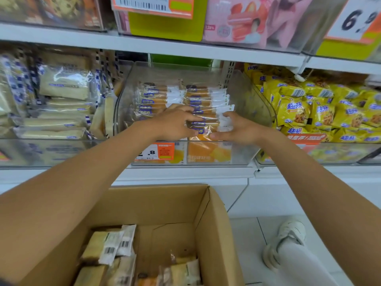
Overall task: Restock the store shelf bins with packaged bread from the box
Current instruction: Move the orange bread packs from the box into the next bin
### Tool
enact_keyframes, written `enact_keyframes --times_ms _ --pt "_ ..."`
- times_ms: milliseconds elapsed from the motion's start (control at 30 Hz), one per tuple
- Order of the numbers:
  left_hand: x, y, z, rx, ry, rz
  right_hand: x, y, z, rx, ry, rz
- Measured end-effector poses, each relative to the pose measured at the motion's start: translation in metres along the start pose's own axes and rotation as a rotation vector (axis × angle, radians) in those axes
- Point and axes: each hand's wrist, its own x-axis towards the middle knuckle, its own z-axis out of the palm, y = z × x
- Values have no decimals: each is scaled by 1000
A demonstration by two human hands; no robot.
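- White store shelves [185,48] run across the far side; our clear middle bin [247,149] already carries two rows of orange bread packets [198,96].
- Our left hand [175,122] and right hand [237,129] clasp the nearest packets between curled fingers, in the right row.
- Near us, the cardboard box [214,234] holds several pale wrapped loaves [111,244] (so we judge the restocking well short of done).
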Motion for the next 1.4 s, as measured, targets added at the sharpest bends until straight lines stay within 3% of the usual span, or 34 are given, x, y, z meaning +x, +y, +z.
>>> enact_keyframes --times_ms 133,233,300,367,500,700,833,933,1067,1233,1400 --pt "-12 5 1 -48 89 1 -11 -3 6 -56 112 -26" --pt "-37 12 6 -81 335 -3 -26 -9 22 -238 443 -142" --pt "-60 16 13 -138 471 -30 -42 -17 42 -184 695 -290" --pt "-87 18 26 -248 510 -76 -59 -23 69 -58 751 -388" --pt "-151 0 76 -217 422 -184 -88 -18 151 55 400 -337" --pt "-248 -76 190 -453 8 -552 -102 21 292 -97 -122 -121" --pt "-290 -119 255 -684 -11 -782 -95 42 363 -5 -351 62" --pt "-300 -139 292 -845 33 -860 -80 50 399 142 -427 179" --pt "-280 -162 324 -809 47 -804 -63 58 419 202 -408 211" --pt "-254 -177 356 -344 -239 -683 -55 70 426 242 -399 268" --pt "-255 -178 353 -163 -26 -589 -55 72 423 297 -372 265"
